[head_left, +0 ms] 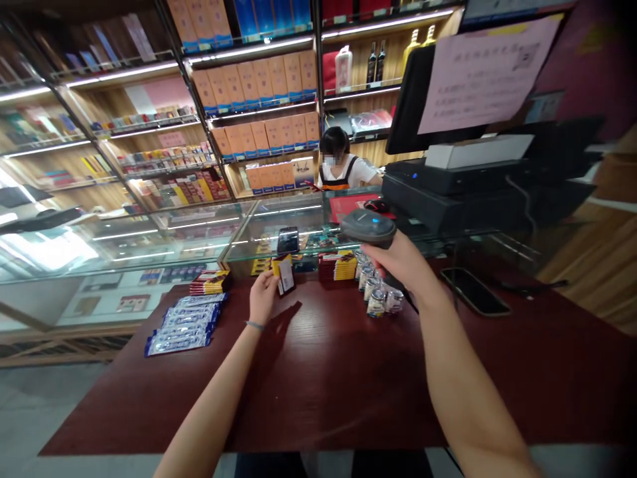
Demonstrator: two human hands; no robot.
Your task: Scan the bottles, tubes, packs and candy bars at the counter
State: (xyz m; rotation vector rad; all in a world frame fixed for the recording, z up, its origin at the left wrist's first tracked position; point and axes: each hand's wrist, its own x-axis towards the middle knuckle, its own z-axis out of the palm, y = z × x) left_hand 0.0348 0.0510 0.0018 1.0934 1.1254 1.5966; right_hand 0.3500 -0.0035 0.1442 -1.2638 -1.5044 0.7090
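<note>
Pinching a pack (286, 275) nearly upright between thumb and fingertips of the left hand (265, 291), near the far edge of the table (308, 392). Gripping a scanner (368, 227) in the right hand (399, 261), closed round the handle with most fingers hidden, to the right of the pack. With stacked packs (338, 266) and small containers (377, 302) near the scanner, blue packets (186, 323) farther left, a phone (475, 291) at right.

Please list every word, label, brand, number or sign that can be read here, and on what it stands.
None can be read surely.
Pale pink paper notice: printed lines, too blurred.
Thin yellow-edged packet in the left hand: too small.
Flat blue-white plastic packets: too small.
Orange cardboard boxes: too small.
</note>
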